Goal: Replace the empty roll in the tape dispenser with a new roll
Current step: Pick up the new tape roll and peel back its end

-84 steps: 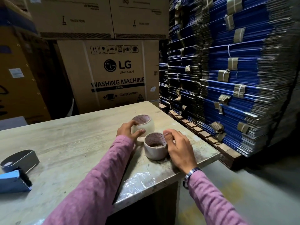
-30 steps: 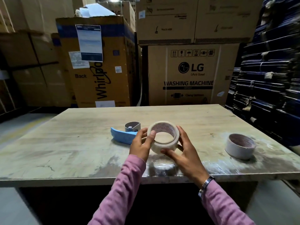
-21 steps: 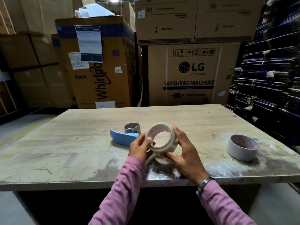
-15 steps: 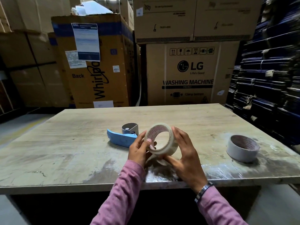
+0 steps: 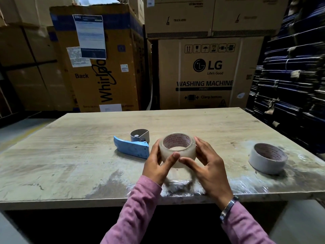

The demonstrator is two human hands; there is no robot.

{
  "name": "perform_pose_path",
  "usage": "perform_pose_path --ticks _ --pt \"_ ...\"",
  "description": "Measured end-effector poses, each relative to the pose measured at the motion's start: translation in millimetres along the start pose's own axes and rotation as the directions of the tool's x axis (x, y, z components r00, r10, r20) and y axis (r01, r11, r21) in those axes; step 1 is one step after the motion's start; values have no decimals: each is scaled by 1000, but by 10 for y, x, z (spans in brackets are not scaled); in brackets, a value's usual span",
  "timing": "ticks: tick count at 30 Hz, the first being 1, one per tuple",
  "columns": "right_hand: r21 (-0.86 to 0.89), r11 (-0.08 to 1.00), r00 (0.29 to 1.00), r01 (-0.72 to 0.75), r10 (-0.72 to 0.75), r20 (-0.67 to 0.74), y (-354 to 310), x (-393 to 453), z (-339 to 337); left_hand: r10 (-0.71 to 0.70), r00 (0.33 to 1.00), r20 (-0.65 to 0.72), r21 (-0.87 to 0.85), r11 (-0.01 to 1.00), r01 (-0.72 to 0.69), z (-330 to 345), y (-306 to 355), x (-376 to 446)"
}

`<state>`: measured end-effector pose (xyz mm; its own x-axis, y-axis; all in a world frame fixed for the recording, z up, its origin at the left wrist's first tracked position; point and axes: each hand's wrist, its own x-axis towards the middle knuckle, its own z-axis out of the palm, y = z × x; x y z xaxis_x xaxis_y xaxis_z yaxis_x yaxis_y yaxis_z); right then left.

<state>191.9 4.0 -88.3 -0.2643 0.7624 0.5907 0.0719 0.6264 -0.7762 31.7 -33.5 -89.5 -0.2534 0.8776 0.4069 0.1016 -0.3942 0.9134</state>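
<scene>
Tape roll (image 5: 177,150) gripped by fingers of both hands, left hand (image 5: 157,164), right hand (image 5: 208,169), over worktop (image 5: 70,155). Advice: find free end, then seat in dispenser (image 5: 132,145).

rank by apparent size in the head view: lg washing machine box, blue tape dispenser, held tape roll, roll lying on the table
1. LG washing machine box
2. Blue tape dispenser, held tape roll and roll lying on the table look alike; unranked.
</scene>
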Motion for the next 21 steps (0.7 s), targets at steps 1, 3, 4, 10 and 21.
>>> perform_pose_path --ticks 1,3,4,10,21 --pt "-2 1000 1000 1 -1 -26 -3 -6 2 3 1000 -11 12 1000 -2 -6 -10 -2" --pt "-40 999 996 37 -40 -84 -11 -14 14 1 999 -40 42 999 1 -3 -7 -8" --pt "-77 995 991 66 -75 -110 -9 -18 21 -2 998 -57 51 999 5 5 13 -17" --pt "-361 908 925 211 -305 -225 19 -63 67 -63 990 -127 240 967 92 30 32 -40" --pt "-281 942 956 182 -236 -173 -40 -49 87 -106 977 -184 273 949 155 6 31 -51"
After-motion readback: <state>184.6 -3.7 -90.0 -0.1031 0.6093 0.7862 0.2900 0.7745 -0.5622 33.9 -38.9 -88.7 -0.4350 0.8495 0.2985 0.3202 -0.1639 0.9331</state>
